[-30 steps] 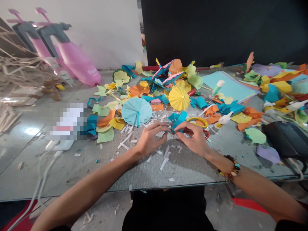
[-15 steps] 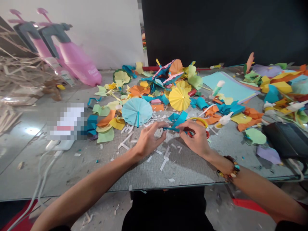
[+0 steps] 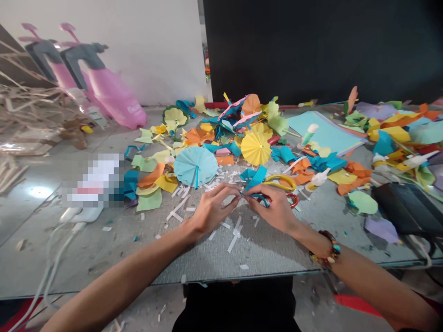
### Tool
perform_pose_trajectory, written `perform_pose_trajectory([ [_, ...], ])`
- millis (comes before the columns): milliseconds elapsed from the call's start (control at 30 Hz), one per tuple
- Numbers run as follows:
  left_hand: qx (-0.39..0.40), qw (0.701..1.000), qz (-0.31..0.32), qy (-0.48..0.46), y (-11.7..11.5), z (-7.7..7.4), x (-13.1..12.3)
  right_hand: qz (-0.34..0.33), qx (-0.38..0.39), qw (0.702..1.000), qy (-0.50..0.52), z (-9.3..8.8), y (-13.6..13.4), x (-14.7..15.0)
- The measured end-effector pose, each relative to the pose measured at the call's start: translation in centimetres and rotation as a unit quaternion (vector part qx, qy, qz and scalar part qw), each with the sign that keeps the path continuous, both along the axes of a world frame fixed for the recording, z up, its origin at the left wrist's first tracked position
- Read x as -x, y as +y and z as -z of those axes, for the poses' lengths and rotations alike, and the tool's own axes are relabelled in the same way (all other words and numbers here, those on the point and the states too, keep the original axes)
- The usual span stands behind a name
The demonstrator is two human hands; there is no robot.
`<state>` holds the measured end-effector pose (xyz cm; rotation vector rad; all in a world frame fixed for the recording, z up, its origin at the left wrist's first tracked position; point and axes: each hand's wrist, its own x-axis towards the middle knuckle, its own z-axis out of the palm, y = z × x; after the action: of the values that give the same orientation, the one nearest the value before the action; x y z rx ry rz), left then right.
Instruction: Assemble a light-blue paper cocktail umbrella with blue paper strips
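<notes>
Grip: my left hand point(image 3: 212, 207) and right hand point(image 3: 275, 211) pinch a folded blue paper strip point(image 3: 256, 179) between their fingertips, low over the surface point(image 3: 263, 251), near centre. I note yellow-handled scissors point(image 3: 284, 178) just beyond the right hand, white scraps point(image 3: 234, 239) below, and a teal paper umbrella point(image 3: 195, 166) farther left.

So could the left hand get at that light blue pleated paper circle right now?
Probably yes: the light blue pleated circle lies just beyond the left hand, only white scraps between. That hand would first have to release the blue paper strip.
</notes>
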<state>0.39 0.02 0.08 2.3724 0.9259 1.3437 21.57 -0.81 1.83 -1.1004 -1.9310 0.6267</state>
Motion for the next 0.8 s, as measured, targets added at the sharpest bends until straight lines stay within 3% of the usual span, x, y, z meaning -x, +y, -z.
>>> perform_pose_trajectory([
  [167,0.021,0.999,-0.044,-0.012,0.11,0.27,0.01,0.002,0.036,0.999,0.020,0.40,0.01,-0.05],
  [367,-0.002,1.000,0.010,-0.020,0.55,0.46,0.03,0.025,0.019,0.999,0.026,0.45,0.21,-0.17],
  [633,0.047,0.998,-0.023,-0.035,0.60,0.45,0.08,0.020,-0.013,1.000,0.013,0.08,-0.14,-0.05],
  [800,0.032,0.999,0.003,-0.034,0.69,0.51,0.00,0.024,-0.036,0.999,0.013,0.12,0.03,-0.09],
])
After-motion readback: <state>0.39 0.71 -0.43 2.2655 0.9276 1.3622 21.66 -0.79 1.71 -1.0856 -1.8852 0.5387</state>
